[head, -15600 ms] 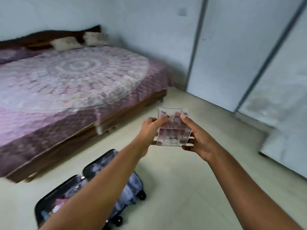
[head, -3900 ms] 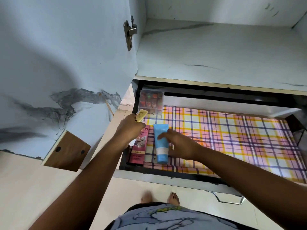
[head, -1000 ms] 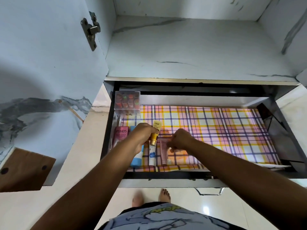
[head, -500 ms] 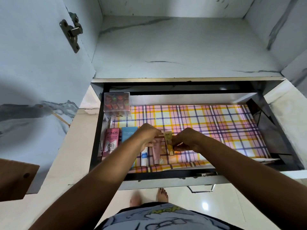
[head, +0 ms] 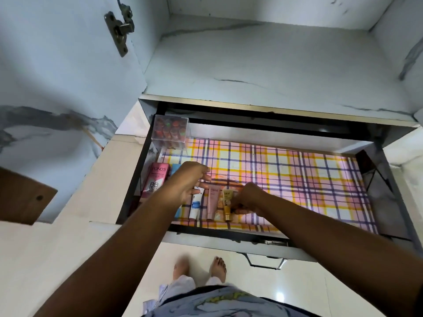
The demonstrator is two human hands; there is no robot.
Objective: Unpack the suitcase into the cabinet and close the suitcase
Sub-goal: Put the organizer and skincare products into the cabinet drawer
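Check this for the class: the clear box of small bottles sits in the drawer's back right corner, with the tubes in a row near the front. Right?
Not quite. The head view shows the clear box in the back left corner of the drawer; the tubes do lie in a row near the front.

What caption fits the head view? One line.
Right hand sets yellow tube beside other tubes in plaid-lined drawer.

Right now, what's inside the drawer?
On the plaid liner: clear box of small bottles at back left, pink Pond's tube, blue tube mostly hidden under the left hand, white tube, pink tube, gold tube at the right hand.
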